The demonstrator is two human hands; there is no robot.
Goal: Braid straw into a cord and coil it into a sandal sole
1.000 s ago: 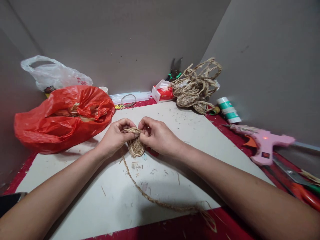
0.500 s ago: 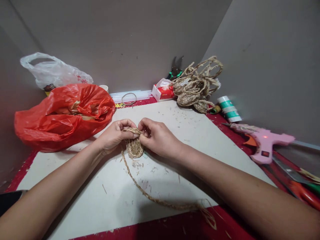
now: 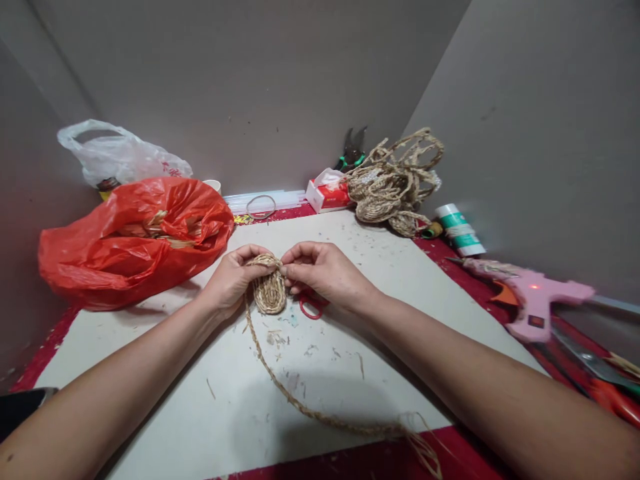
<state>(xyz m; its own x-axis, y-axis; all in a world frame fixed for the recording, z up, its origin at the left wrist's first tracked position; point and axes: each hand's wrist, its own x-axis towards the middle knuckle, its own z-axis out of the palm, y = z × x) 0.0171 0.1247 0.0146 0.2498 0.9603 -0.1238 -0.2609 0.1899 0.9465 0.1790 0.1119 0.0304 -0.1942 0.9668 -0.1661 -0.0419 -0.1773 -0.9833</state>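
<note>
My left hand (image 3: 235, 277) is closed on an oval coil of braided straw cord (image 3: 270, 293), with the thumb across its upper part. At the coil's upper right edge, the thumb and forefinger of my right hand (image 3: 320, 270) are pinched together on the braid. The loose braid (image 3: 285, 388) runs down from the left side of the coil and curves right, ending in frayed strands (image 3: 425, 453) over the red cloth. Beneath my right hand a red loop (image 3: 311, 308) lies on the white board; the rest of it is hidden.
A red plastic bag (image 3: 135, 267) holding straw sits left on the white board (image 3: 350, 373). Behind are a tissue pack (image 3: 330, 195), pruning shears (image 3: 352, 152) and bundled braids (image 3: 385, 187). A pink glue gun (image 3: 537, 300) and orange-handled shears (image 3: 607, 393) lie right.
The coil's oval face is now more exposed between my hands. My right hand has shifted slightly right, and the red loop beneath it has come into view. The camera view has tilted slightly.
</note>
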